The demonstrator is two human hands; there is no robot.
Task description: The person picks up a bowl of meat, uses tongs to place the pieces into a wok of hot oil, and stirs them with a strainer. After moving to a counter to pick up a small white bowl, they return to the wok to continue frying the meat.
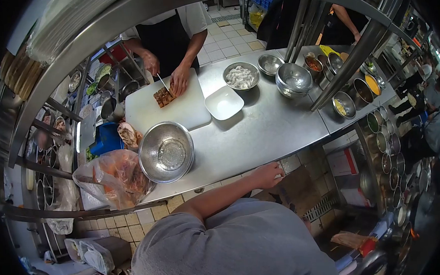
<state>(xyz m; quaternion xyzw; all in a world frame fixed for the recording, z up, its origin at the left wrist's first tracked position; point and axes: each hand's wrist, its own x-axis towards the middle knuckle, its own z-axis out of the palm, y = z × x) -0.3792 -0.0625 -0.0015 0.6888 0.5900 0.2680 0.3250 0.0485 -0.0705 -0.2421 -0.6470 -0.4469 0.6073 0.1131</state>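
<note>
My left hand point(268, 176) is in front of my body, just off the near edge of the steel counter point(275, 129). Its fingers are curled in, and I see nothing in them. My right hand is out of sight. Nearest on the counter is a large steel bowl point(166, 153), with only a wet shine inside. Beyond it lies a white cutting board point(193, 106). There a co-worker's hands point(178, 80) work with a knife point(163, 83) on browned, sliced meat point(163, 97). A white square dish point(224, 104) stands beside the board.
A bowl of white pieces point(241, 77) and stacked steel bowls point(294, 79) stand toward the back. A plastic bag point(116, 176) with orange-red contents lies at left. Steel posts point(349, 64) and an overhead shelf rail point(171, 2) frame the counter. Several pots point(385, 142) line the right.
</note>
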